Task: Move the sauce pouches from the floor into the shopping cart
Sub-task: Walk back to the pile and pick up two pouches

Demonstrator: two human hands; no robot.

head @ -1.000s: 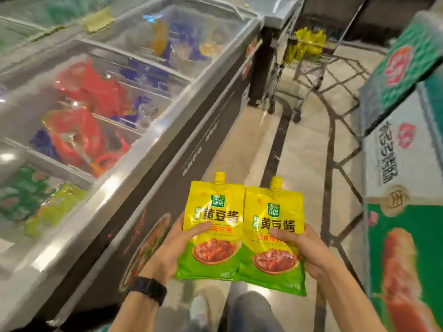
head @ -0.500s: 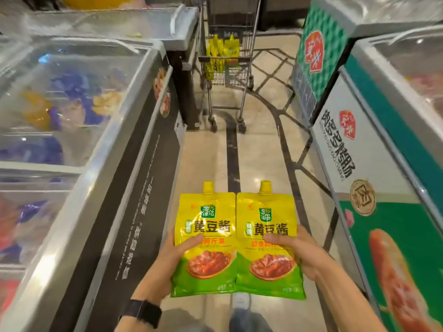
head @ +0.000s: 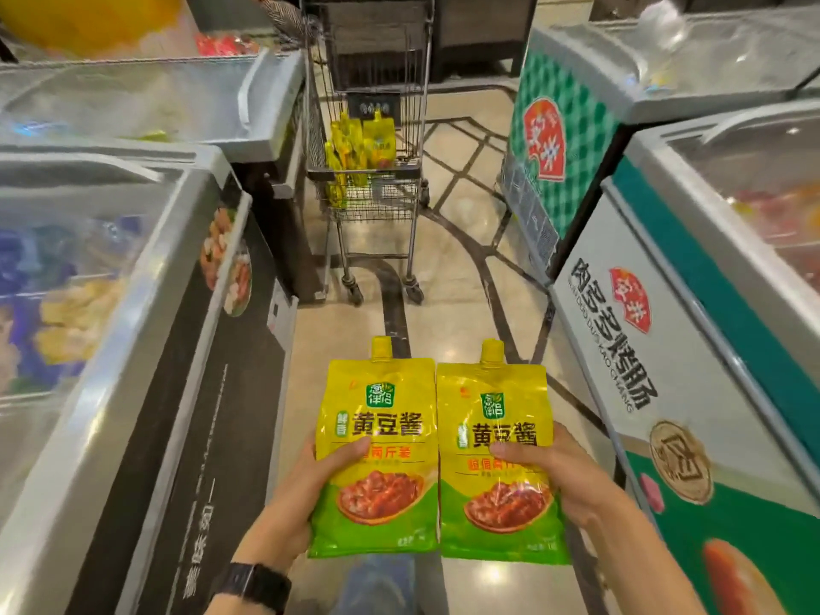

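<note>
I hold two yellow-green sauce pouches upright, side by side, low in the middle of the head view. My left hand [head: 295,494] grips the left pouch [head: 377,437] at its left edge, thumb across the front. My right hand [head: 572,481] grips the right pouch [head: 497,454] the same way from the right. The wire shopping cart [head: 368,170] stands straight ahead up the aisle, well beyond my hands. Several yellow pouches [head: 359,148] lie inside its basket.
A chest freezer [head: 111,304] with glass lids lines the left side of the aisle, and a second one [head: 133,108] sits beyond it beside the cart. Printed freezers [head: 665,370] line the right side. Tiled floor [head: 461,268] runs between them toward the cart.
The view has swung from the left freezer toward the aisle, and the cart is now centred and closer. Both hands keep the same grip on the two pouches.
</note>
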